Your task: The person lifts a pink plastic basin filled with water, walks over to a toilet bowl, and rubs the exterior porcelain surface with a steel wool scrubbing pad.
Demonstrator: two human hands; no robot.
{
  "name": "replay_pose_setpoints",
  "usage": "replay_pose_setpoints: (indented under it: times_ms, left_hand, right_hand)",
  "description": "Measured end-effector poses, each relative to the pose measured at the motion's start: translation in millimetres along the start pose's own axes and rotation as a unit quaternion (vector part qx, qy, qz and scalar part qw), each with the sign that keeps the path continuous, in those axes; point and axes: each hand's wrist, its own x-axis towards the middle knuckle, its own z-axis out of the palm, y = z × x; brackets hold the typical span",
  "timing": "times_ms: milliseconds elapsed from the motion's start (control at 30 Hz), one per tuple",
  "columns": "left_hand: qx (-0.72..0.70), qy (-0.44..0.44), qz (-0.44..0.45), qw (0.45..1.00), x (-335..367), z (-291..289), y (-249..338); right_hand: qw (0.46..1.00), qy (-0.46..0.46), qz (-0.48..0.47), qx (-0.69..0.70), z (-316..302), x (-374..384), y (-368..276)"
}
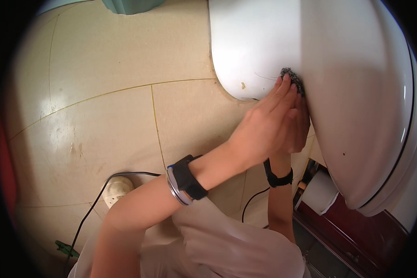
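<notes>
This looks like a bathroom—a white toilet (pixel 356 111) stands on a beige tiled floor (pixel 109 118). Near it, in a dark red fixture (pixel 352 229), sits what seems a paper roll (pixel 319 193).

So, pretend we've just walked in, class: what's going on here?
A person's left hand has its fingertips on a dark, wiry scouring pad against a white fixture. The right hand is right alongside, partly hidden, so its exact grip can't be told. A small yellowish mark shows on the white surface nearby.
</notes>
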Motion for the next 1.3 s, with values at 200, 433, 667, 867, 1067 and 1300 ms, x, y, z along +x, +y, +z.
replay_pose_setpoints:
  times_ms: [200, 433, 667, 867, 1067, 1300]
  left_hand:
    - [0.01, 0.033, -0.013, 0.999, -10, -4, -25]
    - [0.038, 0.005, 0.05, 0.998, -5, -2, -1]
    - [0.044, -0.013, 0.007, 0.999, -10, -2, -13]
    - [0.046, -0.01, 0.028, 0.998, -19, 1, -24]
    - [0.045, -0.038, 0.045, 0.997, -15, 7, 2]
    - [0.046, -0.015, -0.007, 0.999, -24, -7, -32]
  right_hand:
    - [0.991, -0.005, 0.056, 0.121, 13, -14, -8]
    - [0.996, -0.012, 0.089, -0.016, 4, -9, -9]
    - [0.993, -0.002, 0.077, 0.086, 4, -18, -3]
    - [0.993, -0.042, 0.094, 0.05, 3, -28, -8]
    - [0.987, -0.039, 0.153, 0.026, 0, -32, -13]
    - [0.986, -0.001, 0.078, 0.146, 12, -31, -17]
